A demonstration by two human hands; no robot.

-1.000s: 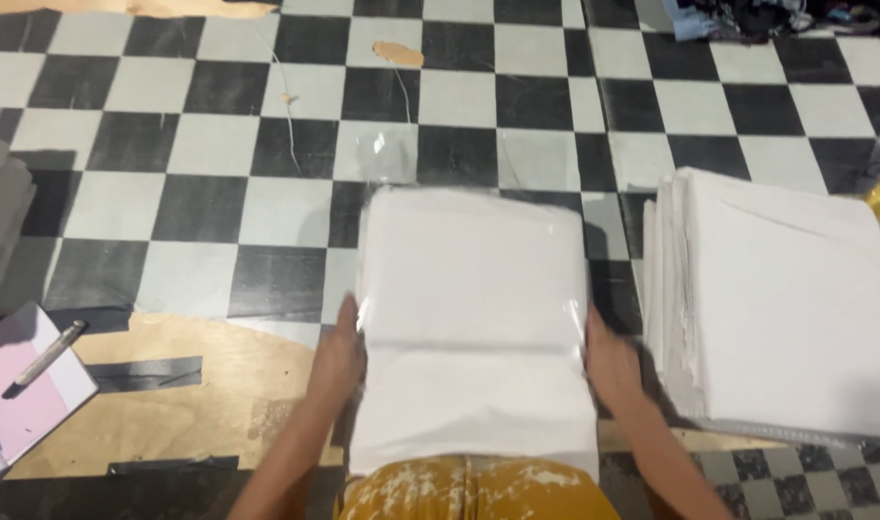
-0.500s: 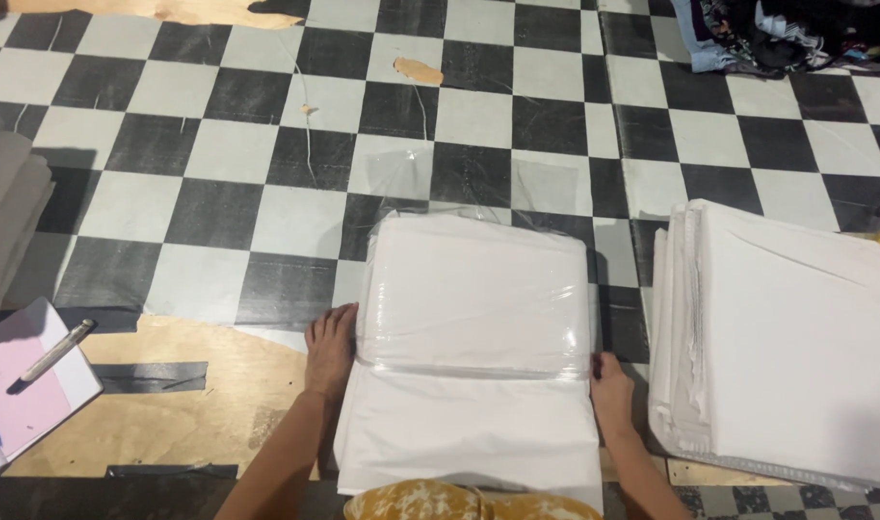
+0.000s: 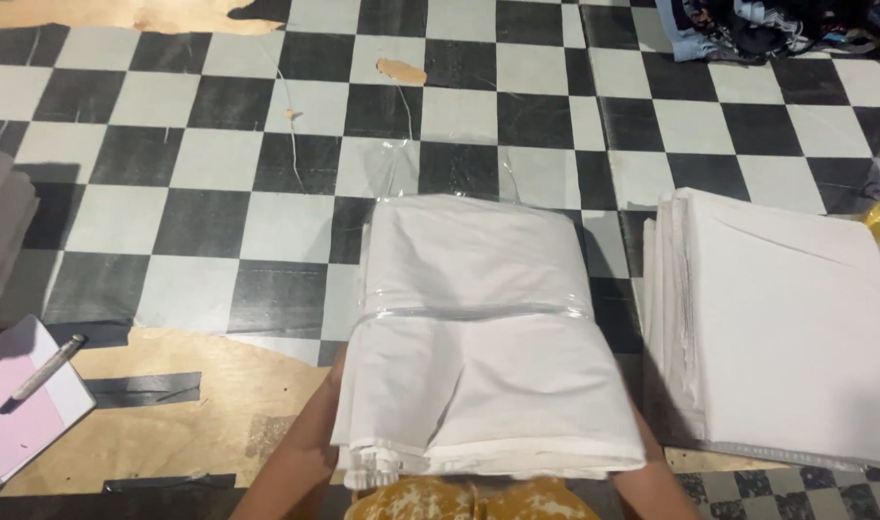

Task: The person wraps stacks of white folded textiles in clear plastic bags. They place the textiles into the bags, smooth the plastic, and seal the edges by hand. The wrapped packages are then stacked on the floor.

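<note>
Folded white cloth point(image 3: 478, 385) half inside clear plastic bag point(image 3: 469, 255), left forearm point(image 3: 300, 462) and right forearm point(image 3: 656, 481) flanking its near edge, both hands hidden beneath it, grip impossible to tell, white fabric stack point(image 3: 787, 327) right of the right arm.

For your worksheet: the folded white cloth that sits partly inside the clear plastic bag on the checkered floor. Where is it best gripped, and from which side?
Probably at the near, uncovered half of the folded white cloth, one hand on each side edge, coming from the person's side. The far half sits inside the clear plastic bag, whose mouth faces the person, so only the near part is bare. The left arm already lies along that edge.
</note>
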